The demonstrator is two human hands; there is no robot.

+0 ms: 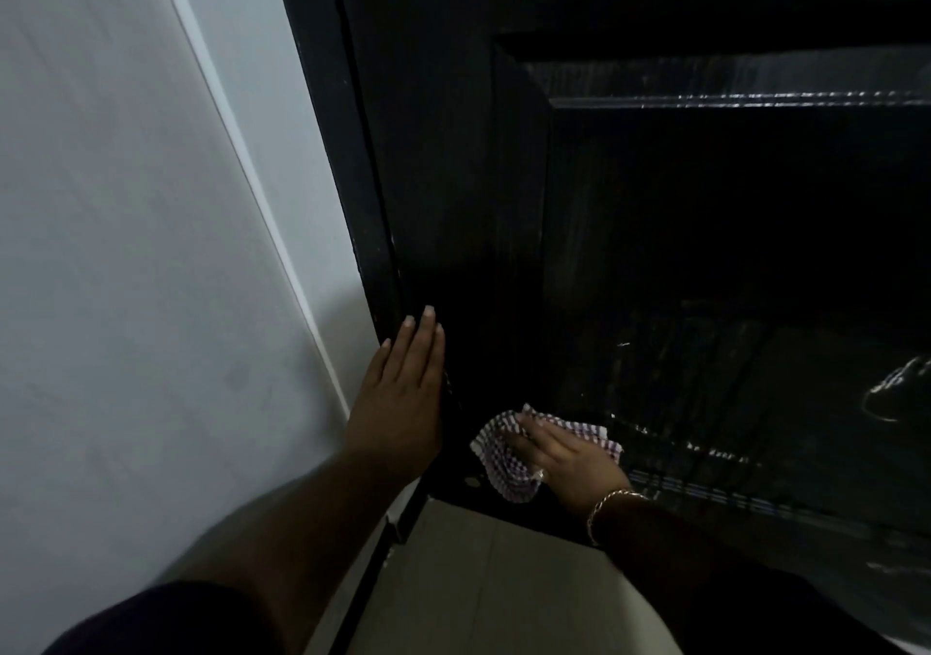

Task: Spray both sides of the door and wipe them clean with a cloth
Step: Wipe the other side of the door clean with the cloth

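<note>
Nearest the camera, a bare left forearm ran up from a dark sleeve (166,619) toward the black door (453,176), which filled the upper and right part of the view. At the door's left edge, the left hand (398,402) lay flat with its fingers straight and together, touching the edge and holding nothing. Just to the right of that edge, low on the door face near its bottom, the right hand (564,458) pressed a checked cloth (496,458) against the dark surface, its fingers stretched out flat over the fabric rather than curled round it. A gold bracelet (607,503) circled the right wrist. Right of the cloth, the door's recessed panel (730,251) showed faint wet streaks and glints. Left of the door stood a pale wall (126,201), and below the door's bottom edge lay light floor tiles (483,579).
</note>
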